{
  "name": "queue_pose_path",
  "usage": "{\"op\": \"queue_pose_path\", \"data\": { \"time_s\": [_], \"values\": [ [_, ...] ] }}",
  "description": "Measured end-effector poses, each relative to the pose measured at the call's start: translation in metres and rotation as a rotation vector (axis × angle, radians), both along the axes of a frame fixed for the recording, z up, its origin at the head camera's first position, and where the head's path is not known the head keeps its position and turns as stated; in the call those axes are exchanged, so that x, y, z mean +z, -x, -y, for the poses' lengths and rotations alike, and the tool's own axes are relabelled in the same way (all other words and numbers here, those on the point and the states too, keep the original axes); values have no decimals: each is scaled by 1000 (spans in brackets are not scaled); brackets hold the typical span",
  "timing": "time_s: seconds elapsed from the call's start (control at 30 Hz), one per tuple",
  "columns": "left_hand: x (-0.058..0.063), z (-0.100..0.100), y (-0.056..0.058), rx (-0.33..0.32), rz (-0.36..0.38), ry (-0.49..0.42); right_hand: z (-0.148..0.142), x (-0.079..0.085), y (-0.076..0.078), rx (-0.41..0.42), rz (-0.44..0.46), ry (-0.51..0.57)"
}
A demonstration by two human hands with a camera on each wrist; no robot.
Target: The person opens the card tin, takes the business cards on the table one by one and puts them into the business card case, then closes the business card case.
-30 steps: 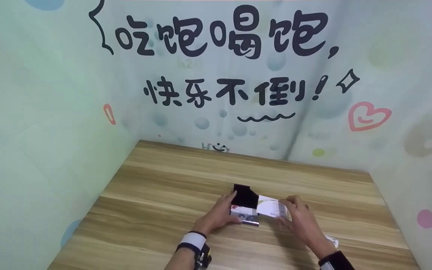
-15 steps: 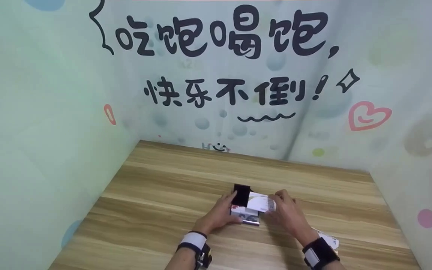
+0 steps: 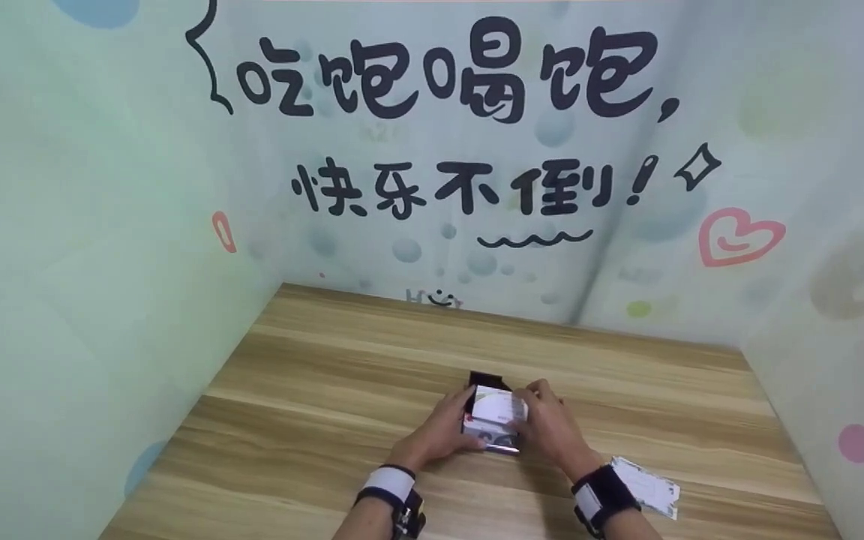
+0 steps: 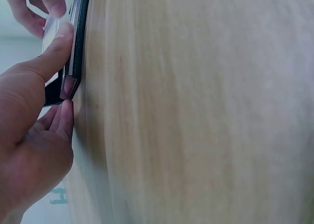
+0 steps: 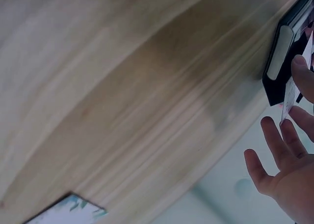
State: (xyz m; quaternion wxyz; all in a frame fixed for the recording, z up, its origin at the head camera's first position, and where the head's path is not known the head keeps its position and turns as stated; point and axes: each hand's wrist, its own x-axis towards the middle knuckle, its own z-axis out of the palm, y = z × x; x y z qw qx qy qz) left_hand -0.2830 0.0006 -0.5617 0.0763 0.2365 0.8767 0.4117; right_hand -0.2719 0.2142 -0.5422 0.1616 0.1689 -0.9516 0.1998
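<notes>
A small black business card case point(image 3: 486, 378) with a shiny metallic edge lies with its lid flipped up on the wooden table. My left hand point(image 3: 438, 433) grips its left side, the thumb along the front edge point(image 4: 55, 46) in the left wrist view and fingers behind. Over the case is a white printed card point(image 3: 496, 406), its right end pinched between thumb and fingers of my right hand point(image 3: 554, 426). In the right wrist view that card point(image 5: 290, 94) stands slanted beside the case point(image 5: 281, 52). Another printed card shows inside, below the held one.
A pile of white cards with a patterned border point(image 3: 648, 486) lies on the table point(image 3: 312, 420) just right of my right wrist. Printed cloth walls point(image 3: 357, 247) enclose the table at the back and both sides.
My right hand has brought the white card leftward from beside the case until it overlaps it. The pile under my right forearm is now uncovered. My left hand stays on the case.
</notes>
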Motion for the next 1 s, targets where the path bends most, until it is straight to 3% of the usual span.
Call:
{"op": "queue_pose_path", "data": {
  "time_s": [0.2,0.6,1.0],
  "values": [
    [1,-1,0,4,2,7,5,-2,-1,-6,69,13],
    [-1,-1,-1,3,-3,4,12,-5,-1,19,85,13],
    [-1,-2,0,10,-1,2,8,-14,-1,65,-12,7]
  ]
}}
